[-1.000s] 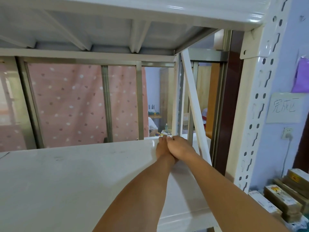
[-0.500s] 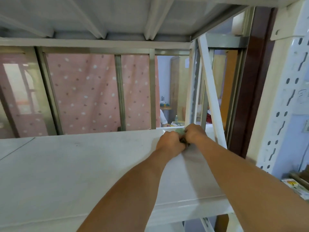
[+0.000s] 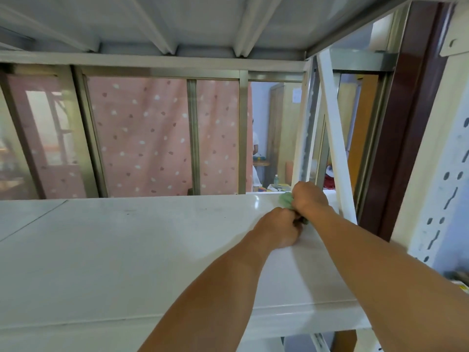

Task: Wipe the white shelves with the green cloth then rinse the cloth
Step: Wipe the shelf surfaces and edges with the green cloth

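The white shelf [image 3: 121,252] spreads across the lower half of the view. Near its far right corner lies the bunched green cloth [image 3: 286,199], mostly covered by my hands. My right hand [image 3: 310,196] grips the cloth's far end at the back edge of the shelf. My left hand [image 3: 278,229] is curled on the cloth's near end, a little closer to me, with its knuckles resting on the shelf. Only a small green patch shows between and beside the hands.
Another white shelf [image 3: 177,24] hangs close overhead. A slanted white brace [image 3: 335,138] and a perforated upright [image 3: 441,189] stand at the right. Behind the shelf is a metal-framed window [image 3: 193,138] with a pink dotted curtain [image 3: 142,138].
My hands have drawn apart a little: the left pulled toward me, the right stayed at the back edge. More green cloth shows. The view has shifted slightly left and closer.
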The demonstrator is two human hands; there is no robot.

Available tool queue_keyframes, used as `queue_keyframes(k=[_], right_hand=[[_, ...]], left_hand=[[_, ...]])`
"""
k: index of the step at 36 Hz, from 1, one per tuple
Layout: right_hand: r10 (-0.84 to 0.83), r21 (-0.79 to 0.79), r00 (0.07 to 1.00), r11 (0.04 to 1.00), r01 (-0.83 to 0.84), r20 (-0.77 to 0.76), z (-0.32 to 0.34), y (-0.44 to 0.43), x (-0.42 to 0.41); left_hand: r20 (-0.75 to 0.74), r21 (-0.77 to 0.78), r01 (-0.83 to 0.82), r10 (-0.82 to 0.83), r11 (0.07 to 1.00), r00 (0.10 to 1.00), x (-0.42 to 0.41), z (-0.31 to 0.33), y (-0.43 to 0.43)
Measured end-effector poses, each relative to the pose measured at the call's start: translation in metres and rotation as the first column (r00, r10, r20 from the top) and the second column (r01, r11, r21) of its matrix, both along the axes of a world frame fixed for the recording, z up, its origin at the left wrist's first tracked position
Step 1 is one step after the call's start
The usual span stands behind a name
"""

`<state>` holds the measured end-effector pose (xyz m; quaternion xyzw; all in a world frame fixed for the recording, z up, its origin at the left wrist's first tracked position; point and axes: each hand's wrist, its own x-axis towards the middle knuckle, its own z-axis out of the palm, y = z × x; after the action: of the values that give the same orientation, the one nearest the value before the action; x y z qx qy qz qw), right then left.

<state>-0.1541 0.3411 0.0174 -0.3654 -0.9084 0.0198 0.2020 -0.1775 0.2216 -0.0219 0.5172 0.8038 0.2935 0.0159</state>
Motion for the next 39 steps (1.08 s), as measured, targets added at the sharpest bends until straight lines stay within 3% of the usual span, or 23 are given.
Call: queue_keyframes(k=[14, 21, 28, 39], right_hand=[[-0.023, -0.194, 0.994, 0.981, 0.003, -0.104, -0.008, 0.007, -0.004], [-0.018, 0.062, 1.000, 0.998, 0.016, 0.023, -0.024, 0.013, -0.004], [0.237, -0.312, 0.967, 0.930, -0.196, 0.097, -0.027, 0.018, -0.010], [0.292, -0.268, 0.941, 0.933, -0.241, 0.170, -0.026, -0.007, -0.017]], left_hand=[[-0.151, 0.030, -0.143, 0.146, 0.989, 0.978, 0.004, 0.004, -0.004], [-0.222, 0.031, -0.158, 0.160, 0.987, 0.962, 0.009, 0.008, -0.009], [-0.240, 0.015, -0.193, 0.191, 0.981, 0.952, 0.013, 0.007, -0.025], [-0.326, 0.028, -0.229, 0.226, 0.973, 0.918, -0.013, 0.019, -0.089]])
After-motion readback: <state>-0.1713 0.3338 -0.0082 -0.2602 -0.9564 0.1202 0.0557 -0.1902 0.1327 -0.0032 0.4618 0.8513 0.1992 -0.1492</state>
